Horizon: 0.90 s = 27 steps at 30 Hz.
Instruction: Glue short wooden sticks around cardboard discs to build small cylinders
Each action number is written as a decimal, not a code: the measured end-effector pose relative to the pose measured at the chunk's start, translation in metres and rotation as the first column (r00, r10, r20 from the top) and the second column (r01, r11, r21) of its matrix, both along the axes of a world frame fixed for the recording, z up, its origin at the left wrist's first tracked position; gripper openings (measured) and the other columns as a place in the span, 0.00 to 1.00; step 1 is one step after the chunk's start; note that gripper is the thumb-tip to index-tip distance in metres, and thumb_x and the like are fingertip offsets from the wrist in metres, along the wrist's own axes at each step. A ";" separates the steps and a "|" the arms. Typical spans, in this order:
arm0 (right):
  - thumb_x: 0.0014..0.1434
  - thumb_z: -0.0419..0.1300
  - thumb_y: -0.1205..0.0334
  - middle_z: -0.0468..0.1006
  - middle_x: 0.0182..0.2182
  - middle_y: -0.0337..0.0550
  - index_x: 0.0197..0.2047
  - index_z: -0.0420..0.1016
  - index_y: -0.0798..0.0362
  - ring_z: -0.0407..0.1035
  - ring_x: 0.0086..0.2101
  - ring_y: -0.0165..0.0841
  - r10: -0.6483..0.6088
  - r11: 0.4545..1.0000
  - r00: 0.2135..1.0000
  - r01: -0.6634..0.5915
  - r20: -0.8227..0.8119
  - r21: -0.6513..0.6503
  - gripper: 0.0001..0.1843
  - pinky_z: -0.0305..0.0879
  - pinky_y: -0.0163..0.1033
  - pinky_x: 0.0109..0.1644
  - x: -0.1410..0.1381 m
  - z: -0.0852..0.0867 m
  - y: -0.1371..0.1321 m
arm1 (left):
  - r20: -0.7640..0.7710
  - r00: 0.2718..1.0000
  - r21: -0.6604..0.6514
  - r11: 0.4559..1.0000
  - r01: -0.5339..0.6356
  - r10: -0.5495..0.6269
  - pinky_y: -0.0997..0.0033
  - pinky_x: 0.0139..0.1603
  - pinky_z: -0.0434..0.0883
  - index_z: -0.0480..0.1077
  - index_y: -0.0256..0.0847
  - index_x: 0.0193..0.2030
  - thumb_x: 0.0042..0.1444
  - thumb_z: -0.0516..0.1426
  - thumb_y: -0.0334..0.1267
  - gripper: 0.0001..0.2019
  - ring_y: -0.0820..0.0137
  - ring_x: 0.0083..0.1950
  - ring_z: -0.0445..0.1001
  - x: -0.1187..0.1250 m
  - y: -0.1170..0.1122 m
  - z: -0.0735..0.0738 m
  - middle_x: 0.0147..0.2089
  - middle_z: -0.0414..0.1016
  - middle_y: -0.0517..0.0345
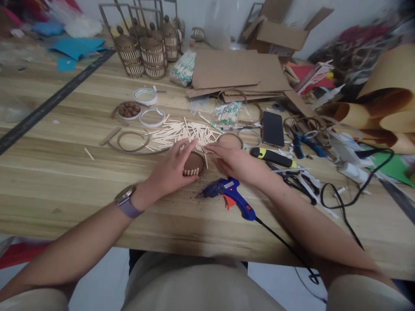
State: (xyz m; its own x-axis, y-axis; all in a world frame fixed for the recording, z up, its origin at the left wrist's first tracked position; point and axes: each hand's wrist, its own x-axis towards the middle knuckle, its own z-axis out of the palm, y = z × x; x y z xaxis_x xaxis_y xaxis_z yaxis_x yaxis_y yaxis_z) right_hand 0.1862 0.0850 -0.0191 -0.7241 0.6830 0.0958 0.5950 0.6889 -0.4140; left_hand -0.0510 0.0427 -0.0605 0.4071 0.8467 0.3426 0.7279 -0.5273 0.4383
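Note:
Cupped around the left side of a round brown cardboard base (193,161) is my left hand (171,169), its thumb and fingers spread apart. The thumb lies by a short row of upright wooden sticks (190,172) along the base's near rim. My right hand (238,163) stretches its fingers over the near edge of a heap of loose wooden sticks (181,134). Its fingertips are beyond the base, and its thumb is partly hidden. Closer to me, a blue hot glue gun (231,192) lies on its side with a small red light showing.
A second round cardboard base (231,140) lies behind my right hand. Around it are a phone (272,128), a yellow-black cutter (274,157), scissors (300,185) and tape rolls (152,116). Stick-built lanterns (152,56) and cardboard sheets (227,69) stand behind. A black cord (282,242) trails right.

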 end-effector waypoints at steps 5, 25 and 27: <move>0.60 0.54 0.73 0.80 0.51 0.49 0.70 0.54 0.55 0.74 0.49 0.37 -0.005 0.993 1.000 0.003 -0.021 -0.115 0.36 0.70 0.41 0.51 -0.010 -0.011 0.011 | 0.008 1.000 0.004 1.000 -0.006 0.006 0.43 0.67 0.64 0.46 0.48 0.72 0.49 0.68 0.39 0.49 0.48 0.70 0.59 0.000 0.000 -0.001 0.69 0.56 0.41; 0.65 0.52 0.67 0.76 0.36 0.50 0.44 0.72 0.57 0.70 0.37 0.39 0.023 0.996 0.944 -0.050 0.330 0.075 0.09 0.60 0.38 0.39 0.007 0.006 0.006 | 0.001 1.000 0.002 1.000 -0.005 0.005 0.43 0.67 0.64 0.47 0.45 0.72 0.48 0.69 0.39 0.49 0.46 0.70 0.59 0.001 0.000 -0.001 0.69 0.56 0.39; 0.64 0.51 0.68 0.76 0.33 0.46 0.43 0.72 0.56 0.69 0.33 0.36 0.032 0.999 0.971 -0.032 0.236 -0.004 0.10 0.59 0.36 0.36 0.008 0.014 0.005 | 0.000 1.000 0.005 1.000 -0.007 0.007 0.44 0.67 0.64 0.47 0.45 0.72 0.48 0.70 0.38 0.50 0.47 0.70 0.59 0.001 -0.001 -0.001 0.69 0.55 0.39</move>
State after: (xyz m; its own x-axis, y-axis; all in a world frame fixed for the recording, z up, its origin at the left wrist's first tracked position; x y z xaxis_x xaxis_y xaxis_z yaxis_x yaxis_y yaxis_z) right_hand 0.1944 0.0903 -0.0052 -0.7479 0.6588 -0.0809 0.6534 0.7093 -0.2644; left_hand -0.0501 0.0421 -0.0611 0.4009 0.8479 0.3468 0.7316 -0.5242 0.4359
